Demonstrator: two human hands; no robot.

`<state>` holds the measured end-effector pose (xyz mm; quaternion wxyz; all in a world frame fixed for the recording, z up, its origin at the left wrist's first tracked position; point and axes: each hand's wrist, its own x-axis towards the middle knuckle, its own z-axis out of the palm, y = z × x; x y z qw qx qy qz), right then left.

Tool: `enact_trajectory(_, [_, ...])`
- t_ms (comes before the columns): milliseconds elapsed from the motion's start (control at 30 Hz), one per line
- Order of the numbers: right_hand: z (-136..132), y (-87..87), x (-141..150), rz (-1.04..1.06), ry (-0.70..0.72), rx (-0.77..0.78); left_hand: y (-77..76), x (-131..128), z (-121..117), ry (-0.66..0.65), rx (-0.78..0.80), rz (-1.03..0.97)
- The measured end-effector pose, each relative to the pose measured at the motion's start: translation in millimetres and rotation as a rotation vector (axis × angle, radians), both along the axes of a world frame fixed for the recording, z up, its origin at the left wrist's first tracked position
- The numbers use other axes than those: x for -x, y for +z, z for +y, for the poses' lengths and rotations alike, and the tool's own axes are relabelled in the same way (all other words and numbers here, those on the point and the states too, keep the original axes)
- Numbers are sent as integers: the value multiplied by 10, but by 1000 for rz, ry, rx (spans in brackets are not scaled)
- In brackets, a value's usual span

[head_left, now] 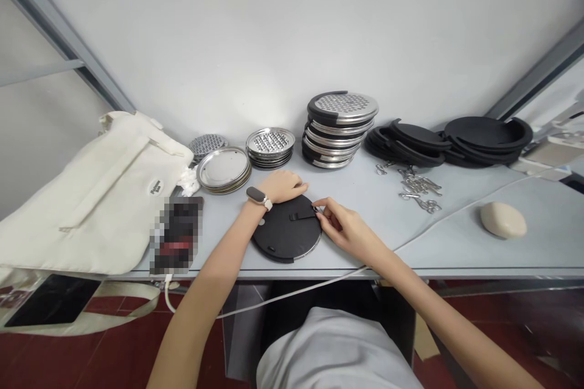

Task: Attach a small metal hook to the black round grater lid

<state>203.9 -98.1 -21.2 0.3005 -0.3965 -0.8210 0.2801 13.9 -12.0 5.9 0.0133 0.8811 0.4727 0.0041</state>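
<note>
In front of me on the table lies a round black disc with a short strap and a thin metal edge at its lower right. My left hand rests over its far edge, fingers stretched out and partly hidden from view. At the right edge of the disc, my right hand pinches a small metal clasp between thumb and forefinger, next to the end of the strap. More metal clasps lie loose in a heap to the right.
Behind stand a tall stack of grater discs, a smaller grater stack, metal rings and black round covers. A white bag and phone lie left. A white cable runs near a beige rounded object.
</note>
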Motion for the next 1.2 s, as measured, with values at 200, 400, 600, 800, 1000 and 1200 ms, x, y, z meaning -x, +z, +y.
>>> enact_trajectory(200, [-7,-34,-7,18,-18,-11,21,-9,-13,5,1,16])
enact_trajectory(400, [23,-78,-9,91,-36,-30,21,-15,-12,6,2,20])
enact_trajectory(600, [37,-88,-21,92,-15,-51,16,-12,-9,13,-5,9])
enact_trajectory(800, [29,-68,-27,73,-17,-49,7,-7,-2,6,7,3])
enact_trajectory(1000, [22,-53,-17,75,-19,6,-9,1,5,4,-7,15])
enact_trajectory(1200, [23,-47,-16,74,-38,-42,-15,-2,7,-5,-19,15])
